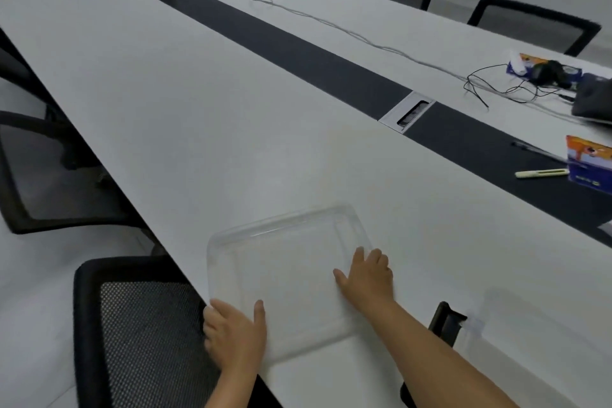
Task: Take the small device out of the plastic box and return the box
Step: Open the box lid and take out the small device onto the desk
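Observation:
A clear, shallow plastic box [291, 262] lies flat on the white table near its front edge, and nothing shows inside it. My left hand [236, 333] grips its near left corner, thumb on top and fingers over the table's edge. My right hand [367, 275] lies on the box's right side, fingers curled over its rim. A small black device [447, 323] stands on the table just right of my right forearm, partly hidden by it. A faint second transparent plastic piece [530, 325] lies beside the device.
Black mesh chairs [139, 334] stand along the table's left edge. A dark strip with a cable hatch [409, 113] runs down the middle. Tissue boxes [589, 164], pens, tangled cables [496, 86] and a dark bag sit at the right; a power strip lies far back.

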The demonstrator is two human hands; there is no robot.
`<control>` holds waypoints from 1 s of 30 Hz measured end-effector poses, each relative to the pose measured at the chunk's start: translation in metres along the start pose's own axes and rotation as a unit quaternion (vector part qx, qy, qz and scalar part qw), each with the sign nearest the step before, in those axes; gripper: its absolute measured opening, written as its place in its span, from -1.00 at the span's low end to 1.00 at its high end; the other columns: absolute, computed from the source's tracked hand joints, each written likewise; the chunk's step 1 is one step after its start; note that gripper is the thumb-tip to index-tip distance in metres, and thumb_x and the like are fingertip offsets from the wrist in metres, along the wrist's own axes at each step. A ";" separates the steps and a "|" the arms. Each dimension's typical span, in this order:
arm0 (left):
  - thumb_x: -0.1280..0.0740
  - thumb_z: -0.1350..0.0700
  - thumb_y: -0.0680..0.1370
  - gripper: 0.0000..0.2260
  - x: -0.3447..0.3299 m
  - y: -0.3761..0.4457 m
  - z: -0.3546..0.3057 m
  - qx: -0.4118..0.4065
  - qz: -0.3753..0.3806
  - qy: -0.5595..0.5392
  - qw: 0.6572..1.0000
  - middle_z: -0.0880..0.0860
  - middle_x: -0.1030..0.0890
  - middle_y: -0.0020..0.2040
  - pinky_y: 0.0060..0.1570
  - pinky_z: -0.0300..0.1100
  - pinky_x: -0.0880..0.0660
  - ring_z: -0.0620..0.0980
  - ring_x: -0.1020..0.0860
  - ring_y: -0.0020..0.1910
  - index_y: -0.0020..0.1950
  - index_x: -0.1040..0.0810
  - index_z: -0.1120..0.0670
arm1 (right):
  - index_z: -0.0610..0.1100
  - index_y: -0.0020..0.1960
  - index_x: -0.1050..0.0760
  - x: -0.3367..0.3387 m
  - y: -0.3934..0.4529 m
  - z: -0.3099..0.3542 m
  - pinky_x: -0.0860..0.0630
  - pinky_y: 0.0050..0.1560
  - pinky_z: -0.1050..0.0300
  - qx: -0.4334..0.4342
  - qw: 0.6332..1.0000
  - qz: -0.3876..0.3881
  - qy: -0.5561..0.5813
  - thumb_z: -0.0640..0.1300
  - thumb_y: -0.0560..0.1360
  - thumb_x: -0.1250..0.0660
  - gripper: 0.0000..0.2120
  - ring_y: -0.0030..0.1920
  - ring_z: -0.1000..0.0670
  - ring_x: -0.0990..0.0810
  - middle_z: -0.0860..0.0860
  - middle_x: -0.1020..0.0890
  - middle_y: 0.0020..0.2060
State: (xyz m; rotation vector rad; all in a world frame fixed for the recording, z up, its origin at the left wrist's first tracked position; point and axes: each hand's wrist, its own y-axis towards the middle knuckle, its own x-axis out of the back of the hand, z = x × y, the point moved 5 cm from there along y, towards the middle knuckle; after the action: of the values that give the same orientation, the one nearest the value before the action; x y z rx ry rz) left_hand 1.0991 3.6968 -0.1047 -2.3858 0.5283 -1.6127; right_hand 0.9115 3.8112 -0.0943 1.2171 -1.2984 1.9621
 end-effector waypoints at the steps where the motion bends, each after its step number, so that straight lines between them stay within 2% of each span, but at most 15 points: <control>1: -0.29 -0.03 0.46 -0.25 -0.003 0.000 0.000 -0.006 0.002 0.007 1.000 0.40 -0.20 0.36 0.25 0.19 -0.27 0.35 -0.26 0.30 0.38 -0.02 0.41 | -0.23 0.44 0.05 -0.007 0.001 0.001 -0.14 0.39 -0.07 -0.007 1.000 0.004 -0.003 0.12 0.52 -0.03 -0.36 0.39 -0.27 -0.10 -0.34 -0.08 0.40; 4: -0.25 -0.05 0.48 -0.25 -0.006 0.002 0.003 -0.015 0.015 0.019 1.000 0.38 -0.11 0.42 0.34 0.17 -0.17 0.32 -0.14 0.40 0.39 0.04 0.40 | -0.22 0.44 0.09 -0.013 0.001 0.002 0.01 0.44 -0.12 -0.016 1.000 0.010 0.007 0.10 0.53 0.01 -0.37 0.45 -0.28 0.06 -0.36 0.07 0.44; 7: -0.18 -0.08 0.50 -0.26 -0.003 -0.001 -0.001 -0.018 0.032 0.033 0.999 0.33 0.03 0.48 0.43 0.13 -0.01 0.23 0.07 0.47 0.41 0.10 0.36 | -0.19 0.45 0.07 -0.002 0.000 -0.005 -0.04 0.43 -0.13 -0.015 1.000 0.017 0.014 0.11 0.54 0.04 -0.40 0.45 -0.26 0.02 -0.32 0.03 0.46; 10: -0.15 -0.05 0.52 -0.31 0.004 -0.018 -0.026 -0.078 0.028 0.013 0.997 0.31 0.05 0.49 0.44 0.10 0.04 0.20 0.12 0.48 0.43 0.09 0.32 | -0.18 0.44 0.04 0.030 -0.007 -0.016 -0.08 0.42 -0.13 0.000 0.997 -0.012 0.077 0.08 0.54 0.03 -0.43 0.45 -0.22 -0.02 -0.25 -0.07 0.46; 14: -0.16 0.02 0.54 -0.40 -0.001 -0.080 -0.090 -0.228 0.079 -0.077 0.967 0.22 -0.02 0.51 0.45 0.00 0.01 0.13 0.04 0.49 0.45 0.03 0.22 | -0.20 0.40 -0.14 0.089 -0.056 -0.067 -0.11 0.42 0.01 0.054 0.966 -0.146 0.208 -0.02 0.54 -0.07 -0.52 0.44 -0.12 -0.11 -0.15 -0.24 0.42; 17: -0.17 0.03 0.53 -0.44 -0.018 -0.145 -0.134 -0.344 0.154 -0.094 0.921 0.14 -0.12 0.50 0.43 -0.08 -0.08 0.06 -0.07 0.47 0.45 -0.02 0.13 | -0.21 0.35 -0.26 0.103 -0.110 -0.146 -0.17 0.36 0.15 0.024 0.938 -0.232 0.258 -0.10 0.53 -0.12 -0.59 0.39 -0.07 -0.24 -0.11 -0.37 0.36; 20: -0.17 0.01 0.53 -0.45 -0.046 -0.193 -0.161 -0.400 0.228 -0.067 0.885 0.10 -0.25 0.45 0.36 -0.13 -0.18 0.02 -0.19 0.43 0.45 -0.04 0.10 | -0.27 0.17 -0.47 0.091 -0.160 -0.211 -0.30 0.22 0.22 -0.024 0.935 -0.248 0.253 -0.03 0.49 -0.10 -0.59 0.23 -0.08 -0.45 -0.18 -0.57 0.16; 22: -0.17 0.05 0.53 -0.48 -0.062 -0.209 -0.173 -0.436 0.226 -0.016 0.871 0.17 -0.44 0.30 0.24 -0.12 -0.29 0.10 -0.35 0.31 0.44 -0.09 0.15 | -0.30 -0.01 -0.56 0.074 -0.181 -0.246 -0.35 0.09 0.30 -0.040 0.934 -0.251 0.252 -0.01 0.42 -0.08 -0.56 0.08 -0.03 -0.52 -0.21 -0.66 -0.04; 23: -0.16 0.08 0.53 -0.51 -0.067 -0.213 -0.177 -0.459 0.210 0.020 0.863 0.19 -0.51 0.21 0.19 -0.10 -0.32 0.15 -0.41 0.24 0.42 -0.13 0.17 | -0.29 -0.02 -0.57 0.066 -0.189 -0.258 -0.36 0.05 0.27 -0.040 0.937 -0.248 0.242 0.00 0.40 -0.07 -0.55 0.03 -0.02 -0.54 -0.19 -0.67 -0.07; 25: -0.15 0.13 0.53 -0.56 -0.073 -0.213 -0.181 -0.480 0.186 0.061 0.855 0.22 -0.56 0.15 0.15 -0.03 -0.35 0.22 -0.42 0.21 0.40 -0.18 0.18 | -0.23 0.18 -0.46 0.052 -0.195 -0.277 -0.37 0.06 0.26 -0.054 0.959 -0.188 0.207 0.04 0.44 -0.06 -0.53 0.12 -0.05 -0.52 -0.14 -0.59 0.13; 27: -0.15 0.15 0.54 -0.56 -0.074 -0.214 -0.181 -0.480 0.183 0.061 0.856 0.23 -0.57 0.14 0.15 0.02 -0.37 0.25 -0.41 0.23 0.40 -0.19 0.16 | -0.13 0.40 -0.16 0.022 -0.193 -0.302 -0.27 0.30 0.14 -0.086 0.985 -0.044 0.143 -0.03 0.50 -0.13 -0.50 0.36 -0.06 -0.28 -0.09 -0.31 0.40; 28: -0.15 0.15 0.53 -0.56 -0.073 -0.215 -0.181 -0.481 0.179 0.059 0.856 0.23 -0.57 0.15 0.16 0.03 -0.37 0.26 -0.41 0.24 0.41 -0.18 0.16 | -0.10 0.44 -0.04 0.010 -0.192 -0.312 -0.22 0.36 0.10 -0.115 0.987 0.018 0.112 -0.06 0.49 -0.18 -0.42 0.42 -0.08 -0.16 -0.08 -0.19 0.45; 30: -0.16 0.17 0.53 -0.55 -0.073 -0.216 -0.180 -0.487 0.171 0.062 0.854 0.25 -0.56 0.17 0.17 0.04 -0.37 0.26 -0.41 0.23 0.42 -0.17 0.16 | -0.09 0.45 0.06 -0.004 -0.188 -0.321 -0.24 0.37 0.02 -0.149 0.983 0.086 0.069 -0.10 0.45 -0.26 -0.30 0.43 -0.16 -0.11 -0.14 -0.13 0.45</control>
State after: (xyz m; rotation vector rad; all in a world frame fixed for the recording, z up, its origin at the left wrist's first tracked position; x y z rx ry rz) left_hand 0.9456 3.9278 -0.0186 -2.4994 2.0789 -1.5183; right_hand 0.9278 4.1806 -0.0588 0.8358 -1.5998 1.8435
